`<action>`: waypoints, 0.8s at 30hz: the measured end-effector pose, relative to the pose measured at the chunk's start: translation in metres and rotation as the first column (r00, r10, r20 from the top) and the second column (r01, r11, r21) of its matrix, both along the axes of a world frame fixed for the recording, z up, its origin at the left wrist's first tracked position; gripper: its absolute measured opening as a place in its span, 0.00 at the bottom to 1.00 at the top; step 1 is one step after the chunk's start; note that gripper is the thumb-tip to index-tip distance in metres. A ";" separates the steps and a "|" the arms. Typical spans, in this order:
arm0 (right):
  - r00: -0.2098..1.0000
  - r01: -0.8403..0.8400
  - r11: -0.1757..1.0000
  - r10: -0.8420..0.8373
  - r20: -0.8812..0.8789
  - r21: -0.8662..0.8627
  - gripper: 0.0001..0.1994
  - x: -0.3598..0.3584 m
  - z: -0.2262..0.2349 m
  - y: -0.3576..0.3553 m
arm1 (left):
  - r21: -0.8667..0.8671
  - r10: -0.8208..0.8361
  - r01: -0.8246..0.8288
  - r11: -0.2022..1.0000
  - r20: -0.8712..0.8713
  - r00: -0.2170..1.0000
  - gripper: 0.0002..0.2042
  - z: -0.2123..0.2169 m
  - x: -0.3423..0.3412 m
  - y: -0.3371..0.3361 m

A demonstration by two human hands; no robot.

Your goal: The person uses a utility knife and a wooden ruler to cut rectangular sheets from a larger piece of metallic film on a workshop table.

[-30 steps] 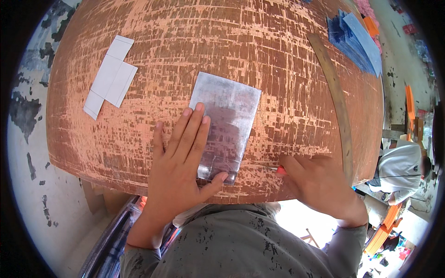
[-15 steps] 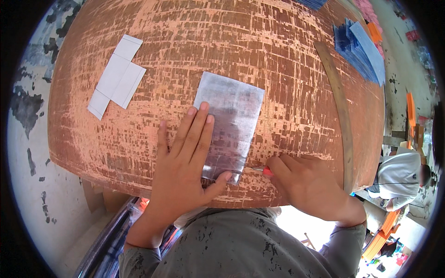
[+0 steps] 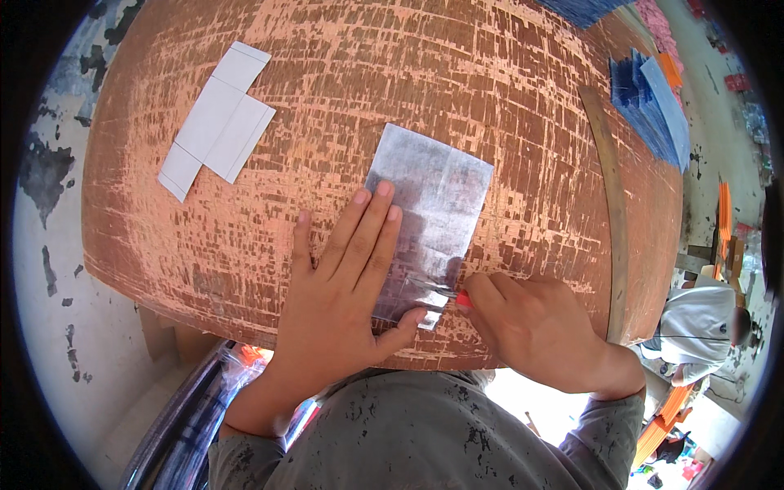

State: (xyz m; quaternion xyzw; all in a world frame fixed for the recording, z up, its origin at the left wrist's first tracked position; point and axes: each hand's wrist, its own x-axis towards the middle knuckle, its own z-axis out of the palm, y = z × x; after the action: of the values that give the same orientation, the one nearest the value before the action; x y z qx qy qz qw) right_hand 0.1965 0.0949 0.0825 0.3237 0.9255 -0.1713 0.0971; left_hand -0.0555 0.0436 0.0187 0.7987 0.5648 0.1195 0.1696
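Note:
A shiny silver-grey rectangular sheet [image 3: 445, 200] lies flat on the worn wooden table [image 3: 302, 98]. Stretched across its left part, my left hand [image 3: 343, 278] rests flat with fingers apart, its thumb over the near edge. My right hand [image 3: 539, 327], at the sheet's near right corner, is closed round a red-handled pointed tool [image 3: 463, 299]. The tool's thin metal tip reaches left over the sheet near my left thumb; its handle is mostly hidden in my fist. I cannot tell whether the tip presses into the sheet.
A white paper template [image 3: 214, 122] with drawn lines lies at the far left. Toward the right edge are a long flat wooden strip [image 3: 606, 204] and a stack of blue pieces [image 3: 653, 106]. More blue material [image 3: 584, 10] sits at the far edge. Another person [image 3: 698, 327] is beyond the table, right.
The tool's tip has moved left, from beside the sheet's right edge to over the sheet. In the picture, the sheet and my left hand appear shifted right; the view has also shifted.

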 end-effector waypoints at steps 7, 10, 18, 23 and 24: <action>1.000 0.024 0.999 -0.024 -0.001 -0.023 0.07 0.000 -0.001 0.001 | -0.013 -0.002 0.002 1.000 -0.002 1.000 0.49 0.000 0.000 0.001; 1.000 0.029 0.999 -0.028 0.011 -0.032 0.06 0.000 -0.002 0.000 | -0.017 -0.003 0.003 1.000 0.002 1.000 0.49 0.000 0.000 0.001; 0.996 0.078 0.996 -0.079 -0.031 -0.053 0.09 -0.002 -0.002 0.000 | -0.022 -0.004 0.003 1.000 -0.014 1.000 0.50 -0.001 0.000 0.001; 0.999 0.044 0.998 -0.044 0.009 -0.051 0.08 -0.001 -0.002 0.000 | -0.027 -0.003 0.003 1.000 -0.018 1.000 0.50 -0.001 0.000 0.001; 0.999 0.051 0.997 -0.050 0.012 -0.056 0.08 -0.001 -0.002 -0.001 | -0.023 -0.004 0.003 1.000 -0.018 1.000 0.50 -0.001 0.000 0.001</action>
State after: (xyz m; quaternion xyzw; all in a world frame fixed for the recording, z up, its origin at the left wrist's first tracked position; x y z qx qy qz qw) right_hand 0.1959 0.0944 0.0804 0.3449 0.9113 -0.1978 0.1065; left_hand -0.0552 0.0444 0.0180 0.7987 0.5662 0.1057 0.1740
